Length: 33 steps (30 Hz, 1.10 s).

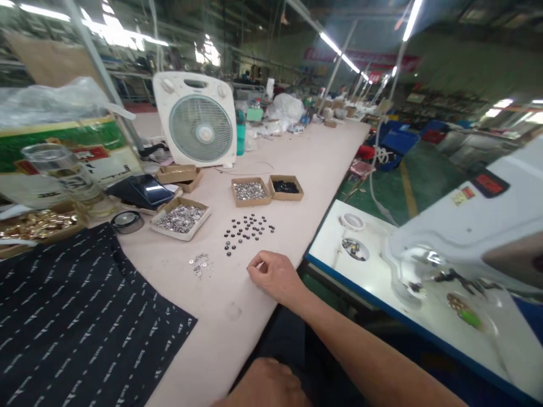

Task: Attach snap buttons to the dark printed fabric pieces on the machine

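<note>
Right hand (275,277) curling near dark round pieces (240,241) lying on the bench (203,350), left hand (265,385) curling nearer the body, whether either is gripping anything, cannot tell

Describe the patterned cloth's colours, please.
The cloth is dark with slanting rows of small white marks, seen in the head view.

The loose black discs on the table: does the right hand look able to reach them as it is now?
Probably yes. The right hand is close to the black discs, and only bare tabletop shows between them; it would likely need to uncurl first.
</note>
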### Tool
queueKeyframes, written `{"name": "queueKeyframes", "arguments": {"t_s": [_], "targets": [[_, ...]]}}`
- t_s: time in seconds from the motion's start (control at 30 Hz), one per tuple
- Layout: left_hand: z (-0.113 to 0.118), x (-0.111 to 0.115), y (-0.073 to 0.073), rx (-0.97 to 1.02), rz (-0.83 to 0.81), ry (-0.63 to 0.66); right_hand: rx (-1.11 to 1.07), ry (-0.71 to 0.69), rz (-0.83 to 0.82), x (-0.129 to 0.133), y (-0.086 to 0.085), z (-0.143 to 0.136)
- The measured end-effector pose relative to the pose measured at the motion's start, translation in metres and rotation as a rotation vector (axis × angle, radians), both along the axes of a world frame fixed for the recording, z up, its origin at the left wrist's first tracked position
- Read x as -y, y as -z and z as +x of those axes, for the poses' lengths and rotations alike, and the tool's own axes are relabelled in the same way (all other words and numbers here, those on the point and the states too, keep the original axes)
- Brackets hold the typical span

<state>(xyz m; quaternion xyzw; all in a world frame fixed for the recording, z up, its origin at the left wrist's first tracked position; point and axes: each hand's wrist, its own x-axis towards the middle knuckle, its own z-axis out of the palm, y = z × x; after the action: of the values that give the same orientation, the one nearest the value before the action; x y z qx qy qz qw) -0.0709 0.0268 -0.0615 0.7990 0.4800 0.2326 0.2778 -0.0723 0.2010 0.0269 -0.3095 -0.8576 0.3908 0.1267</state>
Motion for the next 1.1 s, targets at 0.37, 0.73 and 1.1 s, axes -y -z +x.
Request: {"name": "queueKeyframes", "arguments": {"t_s": [0.37,0.73,1.1], "targets": [[0.009,0.022,-0.057,-0.114,0.268,0.075,-0.151,0.353,-0.679,0.112,0.022,0.207],[0.03,0.037,-0.07,-0.065,0.316,0.082,-0.272,0.391,-0.615,0.139,0.013,0.243],[0.034,0.045,-0.082,-0.043,0.332,0.077,-0.349,0.352,-0.555,0.152,0.01,0.246]]}}
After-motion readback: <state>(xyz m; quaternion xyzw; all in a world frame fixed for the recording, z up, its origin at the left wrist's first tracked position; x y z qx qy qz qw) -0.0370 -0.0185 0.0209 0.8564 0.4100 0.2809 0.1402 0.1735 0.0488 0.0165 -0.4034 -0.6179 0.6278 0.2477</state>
